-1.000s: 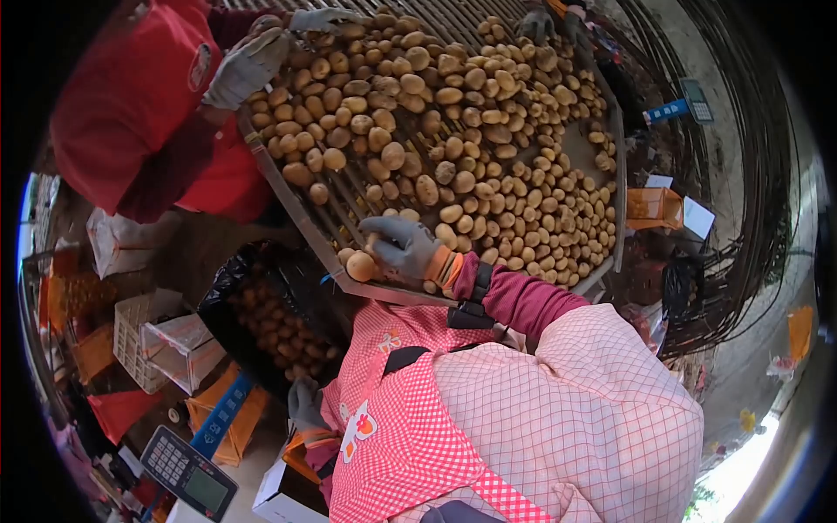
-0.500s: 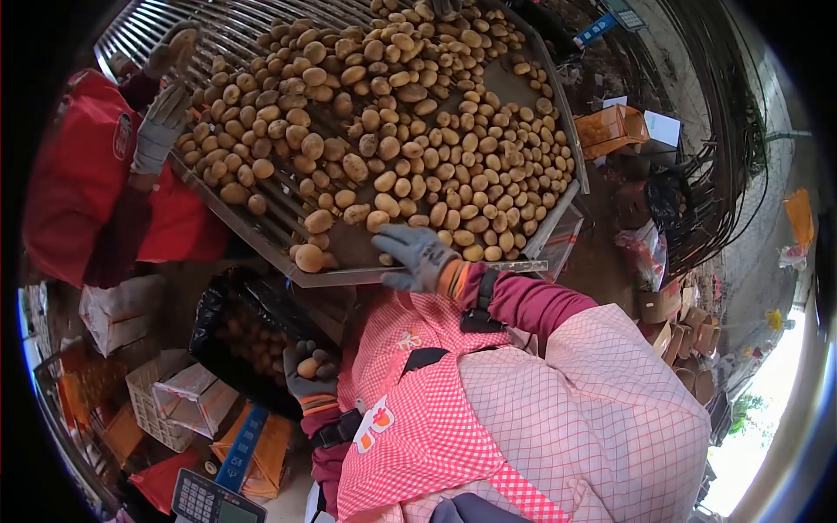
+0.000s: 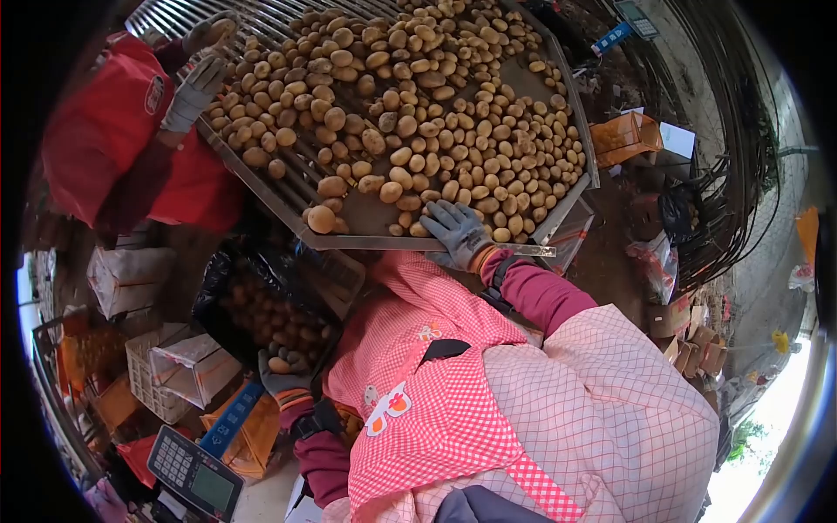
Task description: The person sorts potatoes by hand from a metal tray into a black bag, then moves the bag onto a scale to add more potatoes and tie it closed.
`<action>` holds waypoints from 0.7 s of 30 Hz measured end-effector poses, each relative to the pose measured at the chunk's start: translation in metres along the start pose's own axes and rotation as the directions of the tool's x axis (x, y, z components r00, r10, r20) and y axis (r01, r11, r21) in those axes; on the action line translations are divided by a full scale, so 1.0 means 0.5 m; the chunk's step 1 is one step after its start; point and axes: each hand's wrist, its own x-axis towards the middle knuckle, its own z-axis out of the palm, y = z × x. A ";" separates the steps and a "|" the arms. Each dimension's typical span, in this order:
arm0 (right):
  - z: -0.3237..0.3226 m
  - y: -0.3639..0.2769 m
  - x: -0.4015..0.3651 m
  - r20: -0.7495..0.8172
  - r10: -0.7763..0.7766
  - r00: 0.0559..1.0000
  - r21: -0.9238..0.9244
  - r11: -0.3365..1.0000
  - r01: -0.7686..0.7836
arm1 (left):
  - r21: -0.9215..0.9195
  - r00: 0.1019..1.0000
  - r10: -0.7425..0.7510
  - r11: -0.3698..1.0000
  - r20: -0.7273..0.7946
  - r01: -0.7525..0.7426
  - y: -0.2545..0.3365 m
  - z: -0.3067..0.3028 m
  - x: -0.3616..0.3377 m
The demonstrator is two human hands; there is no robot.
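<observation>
Many potatoes are spread over a large sorting table with a metal rim. My right hand, in a grey glove, reaches over the near rim, its fingers spread against potatoes at the edge. Lower left, my left hand, also gloved, is palm up with its fingers curled round a potato. It is beside a container lined with black plastic, in which more potatoes lie.
A co-worker in red stands at the table's left side, gloved hands at its edge. Lower left are a white crate, wrapped boxes and a scale display. An orange mesh-covered box sits beyond the table's right side.
My right hand has moved right along the rim. My left hand has shifted down and left, showing fewer potatoes in it. The whole view has shifted, and the co-worker's hands are higher in it.
</observation>
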 end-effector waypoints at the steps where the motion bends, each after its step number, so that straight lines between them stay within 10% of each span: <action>1: 0.000 0.000 -0.001 -0.007 0.007 1.000 0.025 1.000 -0.007 | -0.005 1.000 0.011 1.000 0.003 -0.011 -0.032 0.015 -0.004; 8: 0.016 0.097 -0.018 -0.313 0.153 0.937 0.424 0.906 -0.007 | 0.005 0.994 -0.106 0.994 0.028 0.106 -0.091 0.042 -0.043; 11: -0.049 0.148 -0.045 -0.101 0.347 0.933 0.361 0.886 -0.290 | -0.028 0.983 -0.125 0.991 0.131 0.129 -0.069 0.026 -0.065; 14: -0.027 0.169 -0.049 0.173 0.376 0.910 -0.187 0.920 -0.344 | -0.077 0.986 -0.117 0.989 0.116 0.126 -0.062 0.030 -0.064; 17: 0.010 0.183 -0.027 0.213 0.431 0.877 -0.151 0.901 -0.406 | -0.064 0.984 -0.110 0.991 0.140 0.120 -0.074 0.072 -0.051; 21: 0.019 0.237 -0.029 0.237 0.466 0.852 0.399 0.753 -0.523 | 0.026 0.972 -0.155 0.988 0.175 0.153 -0.097 0.160 -0.043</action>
